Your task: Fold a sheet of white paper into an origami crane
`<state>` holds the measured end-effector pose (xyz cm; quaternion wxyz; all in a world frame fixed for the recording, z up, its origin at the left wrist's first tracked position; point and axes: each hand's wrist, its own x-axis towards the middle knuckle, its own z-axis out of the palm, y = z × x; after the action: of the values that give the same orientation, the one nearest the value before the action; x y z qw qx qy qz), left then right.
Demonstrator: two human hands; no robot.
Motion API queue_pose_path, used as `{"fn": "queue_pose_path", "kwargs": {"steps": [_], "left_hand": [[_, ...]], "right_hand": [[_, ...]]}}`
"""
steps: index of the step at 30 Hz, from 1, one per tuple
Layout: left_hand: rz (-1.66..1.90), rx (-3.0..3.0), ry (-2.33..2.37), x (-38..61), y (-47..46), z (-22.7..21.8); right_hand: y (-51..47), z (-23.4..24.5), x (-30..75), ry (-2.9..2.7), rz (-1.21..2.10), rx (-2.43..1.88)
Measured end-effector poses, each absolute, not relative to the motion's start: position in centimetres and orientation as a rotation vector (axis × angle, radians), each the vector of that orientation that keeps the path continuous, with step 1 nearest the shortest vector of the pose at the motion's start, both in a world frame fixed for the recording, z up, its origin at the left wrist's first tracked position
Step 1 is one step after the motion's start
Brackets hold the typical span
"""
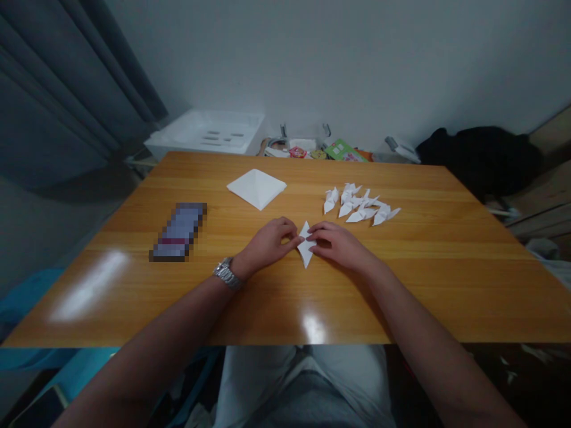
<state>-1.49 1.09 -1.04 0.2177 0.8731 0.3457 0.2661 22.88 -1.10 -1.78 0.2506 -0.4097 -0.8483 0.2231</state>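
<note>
A small white folded paper [306, 254], diamond-shaped, lies on the wooden table between my two hands. My left hand [274, 239], with a metal watch [227, 273] on the wrist, pinches its left edge between thumb and fingers. From the other side, the fingers of my right hand [338, 245] close on its right edge. Beyond my right hand stands a group of several folded white paper cranes [360, 205]. A stack of square white paper [257, 189], turned cornerwise, rests farther back to the left.
The glossy wooden table [214, 232] spans the view. A blurred-out phone [179, 232] lies at the left. Behind the far edge are a white foam box [209, 132], a green packet [343, 151] and a black cloth heap [482, 148].
</note>
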Motion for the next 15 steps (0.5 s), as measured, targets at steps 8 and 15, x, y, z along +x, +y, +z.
{"fn": "queue_pose_path", "kwargs": {"steps": [8,15], "left_hand": [[0.585,2.541,0.810,-2.36,1.06,-0.74],[0.511,2.556,0.887,-2.56,0.95,-0.75]], "right_hand": [[-1.23,-1.56,22.91,-2.323,0.623,-1.099],[-1.51,-1.01,22.90,-2.269,0.684,-1.070]]}}
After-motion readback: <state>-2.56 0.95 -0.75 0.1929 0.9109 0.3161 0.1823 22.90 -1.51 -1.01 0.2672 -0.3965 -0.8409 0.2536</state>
